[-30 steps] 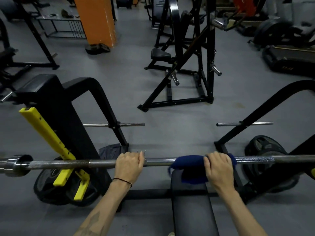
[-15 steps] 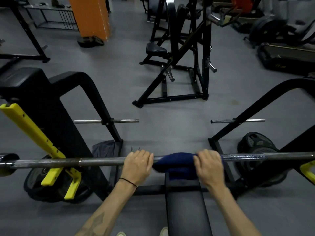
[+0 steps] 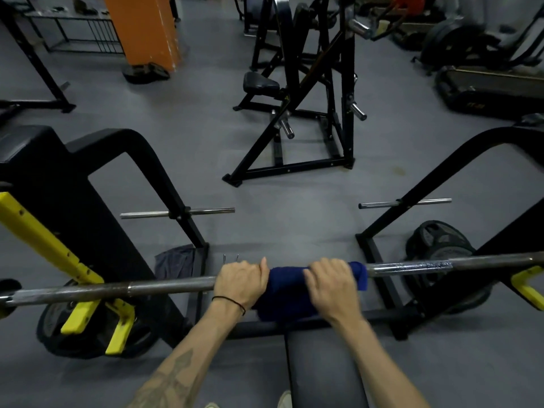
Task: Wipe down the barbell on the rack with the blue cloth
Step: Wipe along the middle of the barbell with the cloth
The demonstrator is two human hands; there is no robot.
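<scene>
One barbell (image 3: 164, 288) lies across the rack (image 3: 88, 184) on two yellow hooks (image 3: 88, 313). The left hand (image 3: 240, 282) curls round the bare bar; the right hand (image 3: 331, 285) grips one blue cloth (image 3: 287, 285) wrapped on it mid-bar, above the bench (image 3: 321, 366). Two weight plates (image 3: 438, 245) sit below. No writing is legible.

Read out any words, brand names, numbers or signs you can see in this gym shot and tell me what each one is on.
Nothing here can be read with confidence.
Treadmill: pale marking on its side, too small and blurred to read.
Black machine frame: small yellow sticker, too small to read.
Weight plate: raised marks on its face, unreadable.
Barbell, blue cloth, left hand, right hand: no text visible.
</scene>
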